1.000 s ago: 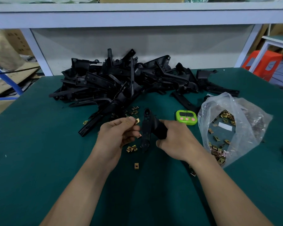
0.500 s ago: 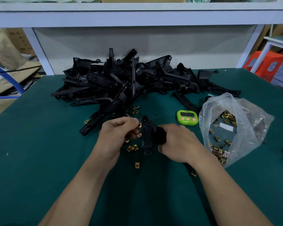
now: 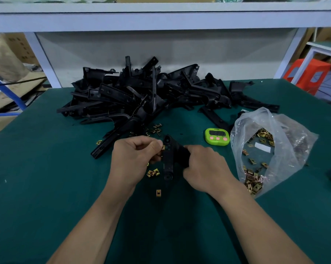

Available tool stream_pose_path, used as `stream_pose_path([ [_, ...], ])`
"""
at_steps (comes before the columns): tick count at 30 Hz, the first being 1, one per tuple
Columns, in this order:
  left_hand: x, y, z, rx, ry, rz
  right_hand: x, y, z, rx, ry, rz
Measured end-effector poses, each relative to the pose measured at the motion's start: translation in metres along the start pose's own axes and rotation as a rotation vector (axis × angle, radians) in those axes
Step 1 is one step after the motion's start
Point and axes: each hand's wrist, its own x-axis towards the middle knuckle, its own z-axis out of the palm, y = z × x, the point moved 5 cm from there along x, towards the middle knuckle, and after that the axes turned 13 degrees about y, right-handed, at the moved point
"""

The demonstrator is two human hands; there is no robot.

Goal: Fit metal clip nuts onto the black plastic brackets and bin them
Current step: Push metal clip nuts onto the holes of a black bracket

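One bracket (image 3: 168,162) underway: your left fingers (image 3: 151,145) are pinching a clip nut (image 3: 163,147) on, right fingers (image 3: 196,149) gripping; bracket pile (image 3: 141,92) waiting.

Plain deep teal-green mat (image 3: 46,187) right across the table. Matte black bracket (image 3: 168,159) up front, the same black all through the pile of brackets (image 3: 141,92) behind. A brassy gold clip nut (image 3: 163,147) at its edge, and gold again on the loose clip nuts (image 3: 153,172). Lime-green timer (image 3: 217,136) with pink buttons (image 3: 217,138) and a dark display. Clear plastic bag (image 3: 286,130), gold inside, with one white slip (image 3: 262,147). Orange-red stool (image 3: 309,75).
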Motion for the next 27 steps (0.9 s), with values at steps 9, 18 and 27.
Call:
stream_pose_path([
  [9, -0.003, -0.003, -0.002, 0.136, 0.102, 0.081, -0.005, -0.004, 0.002, -0.069, 0.056, 0.03],
  [18, -0.027, -0.002, 0.019, 0.33, 0.131, 0.132, -0.006, -0.01, 0.0, -0.085, 0.086, -0.015],
  [27, -0.03, 0.004, 0.019, 0.675, 0.224, 0.324, -0.005, -0.007, 0.001, 0.003, 0.111, 0.0],
])
